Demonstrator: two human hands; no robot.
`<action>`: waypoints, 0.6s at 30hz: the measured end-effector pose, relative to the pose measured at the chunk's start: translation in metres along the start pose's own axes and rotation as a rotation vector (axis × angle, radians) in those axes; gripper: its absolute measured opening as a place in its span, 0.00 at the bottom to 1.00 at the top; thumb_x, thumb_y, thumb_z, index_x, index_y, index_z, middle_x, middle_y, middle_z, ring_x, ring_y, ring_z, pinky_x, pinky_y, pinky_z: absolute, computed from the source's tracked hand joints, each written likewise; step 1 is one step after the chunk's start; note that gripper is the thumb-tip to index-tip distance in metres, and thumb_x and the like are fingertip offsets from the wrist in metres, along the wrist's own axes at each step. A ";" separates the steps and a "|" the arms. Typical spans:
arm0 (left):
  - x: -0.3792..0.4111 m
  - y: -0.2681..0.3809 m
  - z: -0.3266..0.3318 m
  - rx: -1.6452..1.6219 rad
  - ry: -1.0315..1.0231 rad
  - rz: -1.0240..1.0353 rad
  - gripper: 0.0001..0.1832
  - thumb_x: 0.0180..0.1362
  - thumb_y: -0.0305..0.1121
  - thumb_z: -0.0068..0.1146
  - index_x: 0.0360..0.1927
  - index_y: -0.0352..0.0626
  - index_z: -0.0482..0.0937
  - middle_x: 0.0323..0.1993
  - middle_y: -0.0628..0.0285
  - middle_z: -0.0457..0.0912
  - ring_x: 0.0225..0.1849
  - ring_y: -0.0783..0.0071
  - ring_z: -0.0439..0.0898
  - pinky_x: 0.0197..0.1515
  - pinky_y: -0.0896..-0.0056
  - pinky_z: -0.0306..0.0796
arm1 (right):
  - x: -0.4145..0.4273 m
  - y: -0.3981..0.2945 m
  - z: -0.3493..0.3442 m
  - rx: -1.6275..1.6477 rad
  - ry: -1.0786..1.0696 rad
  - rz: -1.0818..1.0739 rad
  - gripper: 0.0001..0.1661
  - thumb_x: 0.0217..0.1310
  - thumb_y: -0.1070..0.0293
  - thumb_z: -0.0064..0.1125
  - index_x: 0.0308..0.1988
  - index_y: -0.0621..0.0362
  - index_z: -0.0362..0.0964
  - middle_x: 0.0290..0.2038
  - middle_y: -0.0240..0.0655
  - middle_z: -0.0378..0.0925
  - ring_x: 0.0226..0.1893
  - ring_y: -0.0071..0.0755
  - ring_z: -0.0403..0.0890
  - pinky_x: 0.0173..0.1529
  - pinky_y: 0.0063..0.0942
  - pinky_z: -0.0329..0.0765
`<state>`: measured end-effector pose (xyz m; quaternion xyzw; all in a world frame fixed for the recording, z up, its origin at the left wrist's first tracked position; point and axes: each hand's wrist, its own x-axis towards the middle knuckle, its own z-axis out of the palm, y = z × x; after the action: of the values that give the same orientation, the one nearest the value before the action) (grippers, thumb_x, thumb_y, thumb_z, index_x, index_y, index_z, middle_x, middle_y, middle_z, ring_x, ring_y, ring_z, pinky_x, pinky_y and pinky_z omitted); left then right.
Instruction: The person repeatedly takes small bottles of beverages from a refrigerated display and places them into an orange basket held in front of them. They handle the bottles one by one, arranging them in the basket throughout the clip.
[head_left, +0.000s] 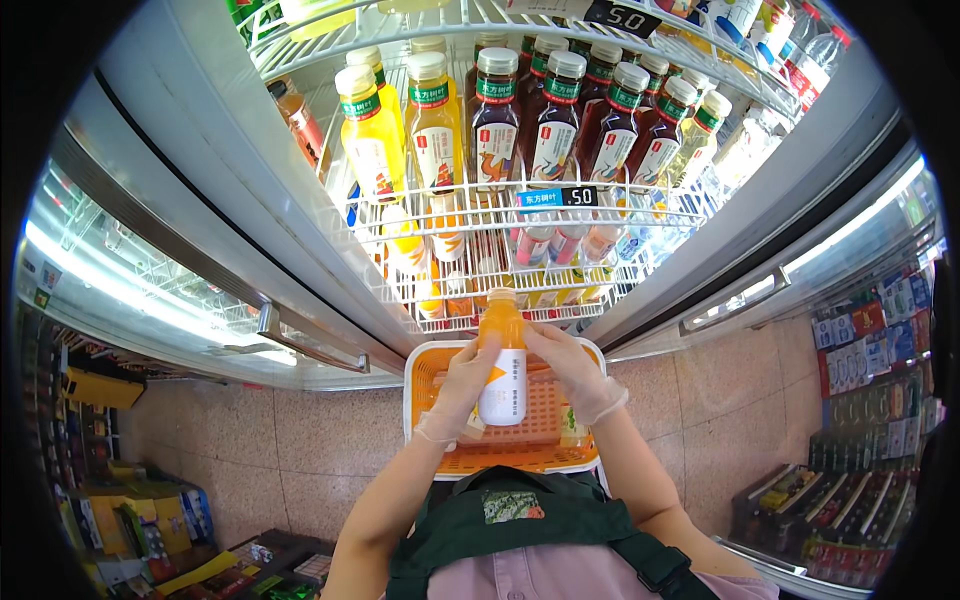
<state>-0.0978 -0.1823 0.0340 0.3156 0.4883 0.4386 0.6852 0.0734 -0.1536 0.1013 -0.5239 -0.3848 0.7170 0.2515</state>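
A bottle of orange drink (503, 386) with a white label is held upright in front of me, above a basket. My left hand (459, 384), in a clear disposable glove, grips its left side. On the other side my right hand (568, 365), gloved likewise, has its fingers against the neck and shoulder of the bottle. Beneath both hands is an orange plastic basket (589, 456) with a white rim. Inside it, a packaged item (574, 427) shows at the right, and something else is partly hidden by my left hand and the bottle.
An upright refrigerator stands ahead, with wire shelves (450, 223) of bottled drinks. Dark tea bottles (495, 127) and yellow bottles (435, 135) fill one shelf. Glass doors with handles (307, 337) flank the opening. Stocked shelves (874, 352) are at right; speckled floor tiles (217, 450) lie below.
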 end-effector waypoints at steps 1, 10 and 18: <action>0.000 0.005 0.005 0.284 0.075 0.065 0.34 0.63 0.61 0.51 0.62 0.44 0.70 0.44 0.60 0.83 0.40 0.68 0.84 0.42 0.68 0.77 | 0.000 -0.008 0.001 -0.004 0.008 0.020 0.29 0.69 0.48 0.53 0.61 0.55 0.67 0.51 0.30 0.76 0.50 0.23 0.76 0.54 0.28 0.72; 0.023 0.026 0.006 0.899 0.302 0.529 0.42 0.54 0.42 0.66 0.71 0.42 0.61 0.47 0.48 0.78 0.45 0.52 0.80 0.45 0.60 0.75 | 0.055 -0.021 0.020 0.113 0.109 -0.304 0.27 0.57 0.62 0.68 0.53 0.59 0.69 0.45 0.34 0.78 0.45 0.25 0.79 0.48 0.26 0.79; 0.056 0.036 -0.029 -0.020 0.230 0.305 0.40 0.62 0.30 0.54 0.73 0.29 0.48 0.71 0.50 0.60 0.69 0.64 0.63 0.69 0.68 0.58 | 0.124 -0.016 0.037 -0.296 0.259 -0.880 0.34 0.52 0.64 0.73 0.56 0.60 0.67 0.46 0.37 0.79 0.45 0.26 0.81 0.50 0.29 0.79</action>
<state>-0.1282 -0.1165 0.0333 0.3268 0.5054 0.5755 0.5536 -0.0023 -0.0604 0.0513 -0.4264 -0.6336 0.4088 0.4996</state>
